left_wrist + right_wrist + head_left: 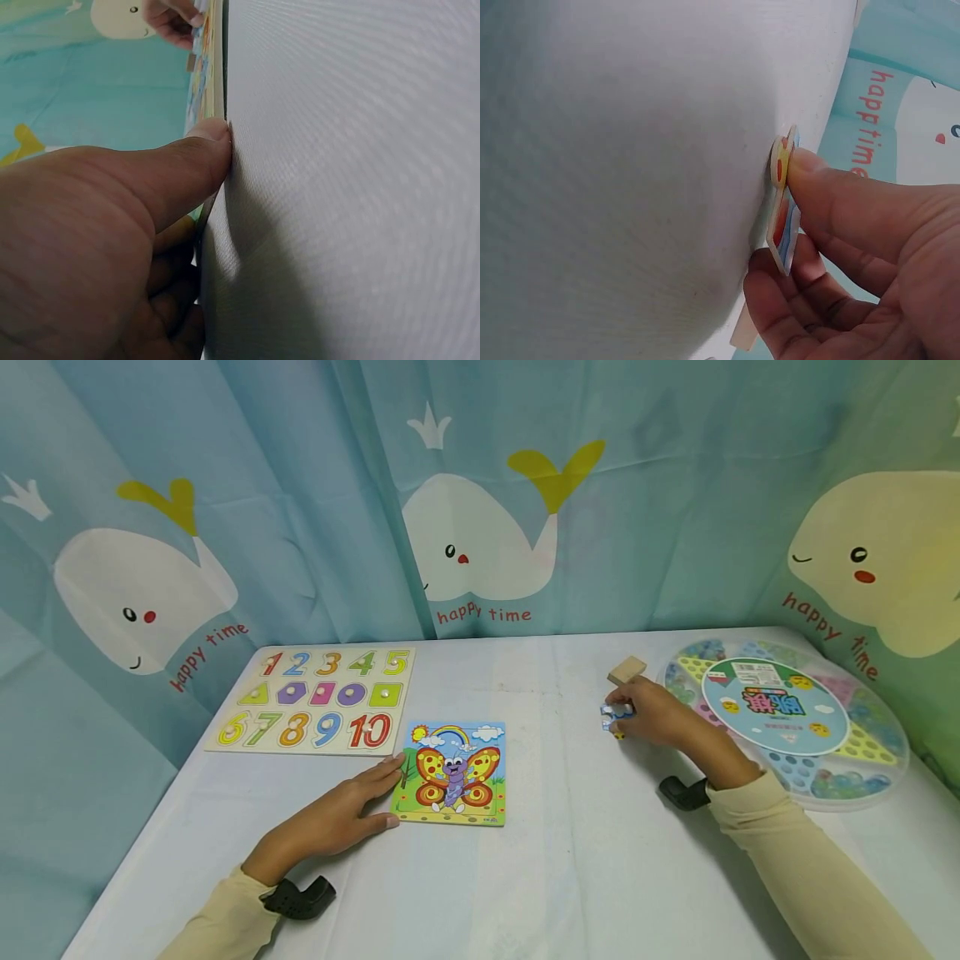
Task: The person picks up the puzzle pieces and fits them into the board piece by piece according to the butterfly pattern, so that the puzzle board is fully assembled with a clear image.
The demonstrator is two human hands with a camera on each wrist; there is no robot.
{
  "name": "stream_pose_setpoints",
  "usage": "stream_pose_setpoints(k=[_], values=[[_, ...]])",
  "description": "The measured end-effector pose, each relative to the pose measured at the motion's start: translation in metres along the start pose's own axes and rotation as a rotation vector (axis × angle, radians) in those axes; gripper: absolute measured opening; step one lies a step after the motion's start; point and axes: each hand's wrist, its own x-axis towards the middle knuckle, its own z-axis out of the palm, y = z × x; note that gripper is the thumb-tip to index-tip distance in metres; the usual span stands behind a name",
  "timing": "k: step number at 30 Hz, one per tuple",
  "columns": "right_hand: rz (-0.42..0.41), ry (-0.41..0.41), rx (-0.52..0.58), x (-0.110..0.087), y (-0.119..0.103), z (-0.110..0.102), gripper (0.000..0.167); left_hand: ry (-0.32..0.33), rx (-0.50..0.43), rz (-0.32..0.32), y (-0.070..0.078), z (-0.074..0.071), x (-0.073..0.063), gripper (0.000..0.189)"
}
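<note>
A square butterfly puzzle (453, 774) lies flat in the middle of the table. My left hand (341, 810) rests at its left side, thumb and fingertips touching the edge. In the left wrist view the thumb (184, 161) lies against the side of the board, low on the tabletop. Farther right, my right hand (651, 710) pinches a small jigsaw piece (617, 718) just over the table. The right wrist view shows this jigsaw piece (784, 217) standing on edge between thumb and fingers, with blue, red and yellow print; whether it is one piece or two overlapping I cannot tell.
Behind the right hand sit plain wooden pieces (627, 670), printed side not visible. A round, clear-cased game board (862, 777) lies at the right, under the right forearm's far side. At the back left is a number-and-shape peg board (300, 749). A whale-print curtain (637, 527) hangs behind.
</note>
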Motion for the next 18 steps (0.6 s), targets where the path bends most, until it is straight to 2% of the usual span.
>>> stream_pose_setpoints(k=[9, 18], values=[[-0.020, -0.006, 0.022, -0.0015, -0.0041, -0.0029, 0.023, 0.002, -0.001, 0.007, -0.0016, 0.0008, 0.0000, 0.072], [-0.004, -0.016, 0.060, -0.0042, -0.0063, -0.0065, 0.015, 0.004, -0.002, 0.010, -0.0023, 0.0010, 0.0000, 0.073]])
